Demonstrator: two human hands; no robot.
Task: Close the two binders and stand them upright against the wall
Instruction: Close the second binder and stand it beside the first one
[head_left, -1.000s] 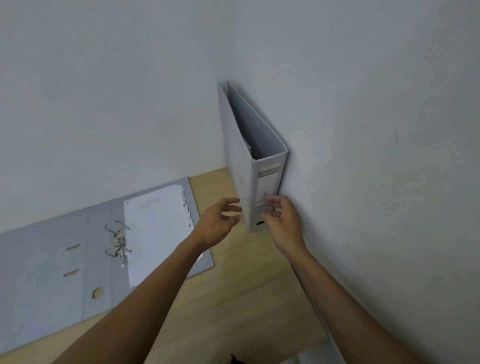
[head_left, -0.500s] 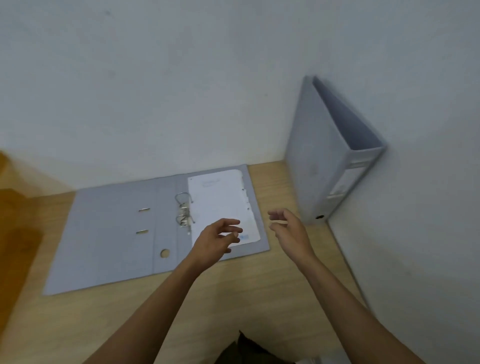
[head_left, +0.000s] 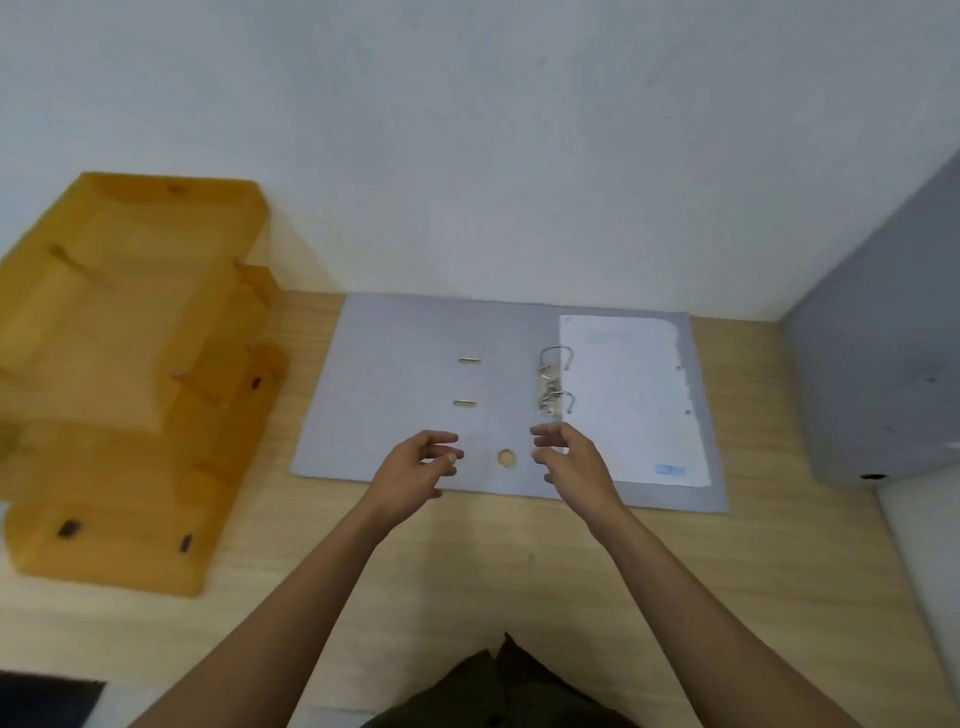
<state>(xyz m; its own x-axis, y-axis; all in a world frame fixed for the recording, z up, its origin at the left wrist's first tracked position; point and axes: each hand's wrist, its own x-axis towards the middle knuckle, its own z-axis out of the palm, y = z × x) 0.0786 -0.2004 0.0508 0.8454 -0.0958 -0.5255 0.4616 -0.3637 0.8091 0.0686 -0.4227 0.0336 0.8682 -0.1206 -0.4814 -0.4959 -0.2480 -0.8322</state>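
Observation:
A grey lever-arch binder (head_left: 405, 384) lies open and flat on the wooden desk, its metal rings (head_left: 555, 379) up and a white sheet (head_left: 628, 395) on its right half. A second grey binder (head_left: 878, 364) stands closed and upright at the far right, in the corner against the wall. My left hand (head_left: 415, 470) hovers over the open binder's near edge, fingers loosely curled and holding nothing. My right hand (head_left: 571, 460) hovers just right of the spine's round hole (head_left: 506, 458), fingers apart and empty.
An orange translucent stack of letter trays (head_left: 124, 374) stands on the desk (head_left: 519, 571) at the left, close to the open binder's left cover. White walls (head_left: 467, 156) run behind and to the right. A dark cloth edge shows at the bottom middle.
My hands have left the upright binder and moved left over the open one. The view has swung left, so the trays now show and the upright binder sits at the frame's right edge.

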